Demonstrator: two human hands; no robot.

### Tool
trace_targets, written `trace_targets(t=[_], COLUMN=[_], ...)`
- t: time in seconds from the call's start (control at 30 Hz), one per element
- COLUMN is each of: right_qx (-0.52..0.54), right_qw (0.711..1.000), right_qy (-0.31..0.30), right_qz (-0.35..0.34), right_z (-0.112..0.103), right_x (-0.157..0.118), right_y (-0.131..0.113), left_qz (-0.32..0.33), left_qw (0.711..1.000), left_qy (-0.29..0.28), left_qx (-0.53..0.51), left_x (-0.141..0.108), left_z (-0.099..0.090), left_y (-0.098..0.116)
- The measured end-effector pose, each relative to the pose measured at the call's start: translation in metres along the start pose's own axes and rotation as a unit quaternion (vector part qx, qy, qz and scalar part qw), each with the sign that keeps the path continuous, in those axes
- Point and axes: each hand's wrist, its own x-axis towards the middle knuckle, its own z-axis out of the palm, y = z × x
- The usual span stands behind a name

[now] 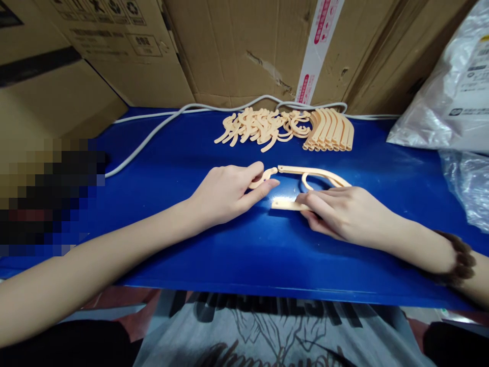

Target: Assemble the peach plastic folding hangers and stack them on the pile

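Note:
My left hand [229, 193] pinches a small curved beige hook piece [263, 178] between thumb and fingers. To its right, my right hand [336, 211] has its fingers closed on a flat beige arm piece [286, 205], whose holed end points left. Just beyond the right hand lies another long curved beige piece [309, 171], its holed end close to the tip of the hook piece. A thin curved beige part [305, 181] shows between the two long pieces; where it ends is hidden by the right hand.
Behind the hands are a loose pile of beige hooks [255, 127] and a neat stack of beige arms [330, 130] on the blue table [229, 260]. A white cable [153, 133], cardboard boxes [244, 56] and a plastic-wrapped package [439, 102] border the area.

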Motion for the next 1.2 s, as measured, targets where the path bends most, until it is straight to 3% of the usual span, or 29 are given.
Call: trace_targets(t=[0.33,0.57,0.8,1.2], right_qx=[0.044,0.02,-0.026,0.015], right_qw=[0.999,1.0,0.999,1.0], right_qy=[-0.028,-0.013,0.016,-0.012], right_qz=[0.004,0.017,0.037,0.009], right_z=[-0.0036,-0.004,-0.0018,-0.0013], right_x=[-0.0013,-0.0005,0.001,-0.0005], right_y=[-0.0007,0.001,-0.0026,0.0064], left_qz=[-0.004,0.054,0.104,0.086], left_qw=[1.0,0.998,0.993,0.996], left_qy=[-0.008,0.041,0.053,0.006], left_qx=[-0.015,-0.014,-0.002,0.008], left_x=[0.0007,-0.0017,-0.0016,0.0005], left_z=[0.0,0.006,0.0062,0.0044], left_y=[0.001,-0.0043,-0.0021,-0.0035])
